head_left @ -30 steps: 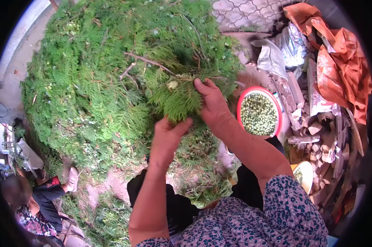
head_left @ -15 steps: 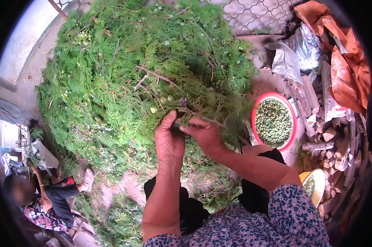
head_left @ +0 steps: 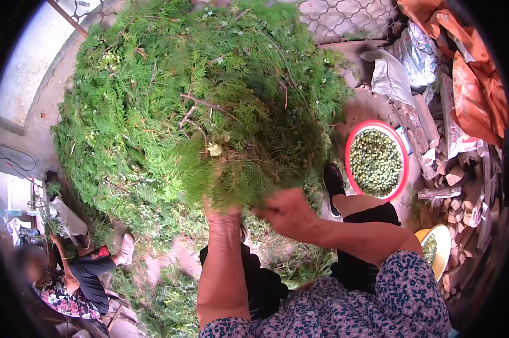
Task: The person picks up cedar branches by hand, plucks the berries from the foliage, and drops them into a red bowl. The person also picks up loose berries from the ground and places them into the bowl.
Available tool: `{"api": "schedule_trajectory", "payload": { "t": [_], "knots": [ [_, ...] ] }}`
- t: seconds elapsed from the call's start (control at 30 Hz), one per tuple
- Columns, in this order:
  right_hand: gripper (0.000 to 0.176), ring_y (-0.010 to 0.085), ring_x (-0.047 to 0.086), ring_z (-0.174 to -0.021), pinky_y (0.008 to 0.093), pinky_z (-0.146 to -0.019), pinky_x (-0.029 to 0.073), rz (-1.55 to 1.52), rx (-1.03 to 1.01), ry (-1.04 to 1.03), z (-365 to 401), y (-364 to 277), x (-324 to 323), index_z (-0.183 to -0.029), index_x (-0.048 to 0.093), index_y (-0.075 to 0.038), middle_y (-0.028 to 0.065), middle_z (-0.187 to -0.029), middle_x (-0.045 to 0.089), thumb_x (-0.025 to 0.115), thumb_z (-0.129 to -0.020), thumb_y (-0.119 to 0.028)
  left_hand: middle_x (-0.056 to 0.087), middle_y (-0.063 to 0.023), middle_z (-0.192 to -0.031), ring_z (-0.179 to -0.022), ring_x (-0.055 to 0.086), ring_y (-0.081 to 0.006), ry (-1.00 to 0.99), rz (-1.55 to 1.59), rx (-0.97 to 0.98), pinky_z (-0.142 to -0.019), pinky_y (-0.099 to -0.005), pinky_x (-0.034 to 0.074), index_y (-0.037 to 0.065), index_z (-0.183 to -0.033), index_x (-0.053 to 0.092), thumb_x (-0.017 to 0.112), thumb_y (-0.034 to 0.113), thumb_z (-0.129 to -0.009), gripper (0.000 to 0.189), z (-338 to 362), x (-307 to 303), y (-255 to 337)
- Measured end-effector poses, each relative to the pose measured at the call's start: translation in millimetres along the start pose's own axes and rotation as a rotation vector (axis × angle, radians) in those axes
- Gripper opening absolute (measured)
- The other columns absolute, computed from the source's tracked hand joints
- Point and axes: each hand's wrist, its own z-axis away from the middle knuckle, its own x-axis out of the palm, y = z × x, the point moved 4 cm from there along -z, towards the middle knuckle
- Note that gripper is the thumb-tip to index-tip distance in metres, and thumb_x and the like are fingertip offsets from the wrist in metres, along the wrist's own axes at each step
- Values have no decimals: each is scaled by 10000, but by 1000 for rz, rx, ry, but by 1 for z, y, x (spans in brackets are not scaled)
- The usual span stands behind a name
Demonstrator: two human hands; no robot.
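A leafy green branch (head_left: pixel 237 174) with pale yellow-green cones is held over a big heap of cut green branches (head_left: pixel 125 112). My left hand (head_left: pixel 220 208) is at the lower end of the branch, its fingers mostly covered by the foliage. My right hand (head_left: pixel 288 213) is closed beside the foliage's lower right edge; motion blurs its fingertips, and what they hold, if anything, is too small to name.
A red-rimmed basin (head_left: pixel 404 163) of small green cones stands right of the heap. Behind my right elbow is a yellow basin (head_left: pixel 443 253). Split firewood (head_left: pixel 463 214) and an orange sheet (head_left: pixel 474 96) lie far right. Another person (head_left: pixel 68 281) sits at lower left.
The branch in my hands has turned, its foliage now covering my left fingers. Both hands have moved down toward my body, and my right hand has shifted slightly right. A dark shoe now shows.
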Motion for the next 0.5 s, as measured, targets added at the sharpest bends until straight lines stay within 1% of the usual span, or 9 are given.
{"api": "schedule_trajectory", "payload": {
  "t": [0.03,0.07,0.1,0.17,0.23,0.3,0.37,0.43,0.5],
  "knots": [
    [292,335,536,-799,342,-696,446,-3,2,-1,-2,4,-6,-1005,562,-10,153,-857,557,631,-746,-125,454,-99,-1244,-1126,445,-274,80,-195,12,-944,-388,388,64,-1232,415,316,211,-928,353,-1,-5,-1],
    [294,327,538,-799,348,-710,443,0,-119,281,-6,3,-26,-978,557,-6,147,-865,558,644,-738,-153,454,-99,-1244,-1126,445,-274,80,-196,10,-944,-388,388,64,-1232,415,316,211,-928,353,-4,-12,-4],
    [303,319,539,-800,353,-725,441,3,-240,563,-5,2,-44,-951,552,-2,141,-873,558,657,-730,-182,517,-90,-1155,-1037,495,-238,-55,-10,10,-884,-355,422,57,-1179,465,371,204,-916,316,-8,-13,-6],
    [341,312,537,-825,349,-737,437,15,-180,567,-13,17,-45,-981,548,-6,142,-893,550,669,-717,-184,579,-81,-1067,-948,545,-202,-190,175,10,-824,-323,455,51,-1126,514,427,198,-904,280,-11,-15,-8],
    [381,305,534,-849,344,-748,433,27,-123,570,-18,31,-39,-1012,543,-9,142,-913,543,680,-704,-186,582,-86,-1042,-914,555,-196,-90,23,6,-782,-311,468,41,-1112,516,437,174,-899,264,-5,-4,-1],
    [467,286,520,-904,356,-787,412,-378,-9,433,-22,47,-28,-1071,529,-25,146,-943,521,702,-673,-197,585,-91,-1016,-879,566,-189,10,-129,2,-740,-298,481,32,-1099,518,447,151,-894,247,3,10,9],
    [477,289,513,-936,351,-819,404,-328,-40,374,-22,44,-27,-1083,534,-24,156,-985,519,705,-675,-202,589,-96,-991,-845,576,-183,113,-281,-2,-698,-286,495,22,-1085,519,457,128,-888,232,5,15,14],
    [487,293,506,-968,346,-851,396,-280,-73,314,-20,36,-23,-1095,538,-22,166,-1027,516,708,-678,-206,552,-115,-1076,-933,548,-230,65,-224,45,-780,-342,472,43,-1142,480,424,127,-892,270,-5,15,14],
    [398,301,471,-1003,359,-876,370,19,-51,354,-17,24,-20,-1011,587,-25,162,-1039,499,712,-667,-181,515,-134,-1160,-1020,520,-278,15,-165,91,-862,-398,449,64,-1200,440,391,125,-895,314,-13,7,11]
  ]
}}
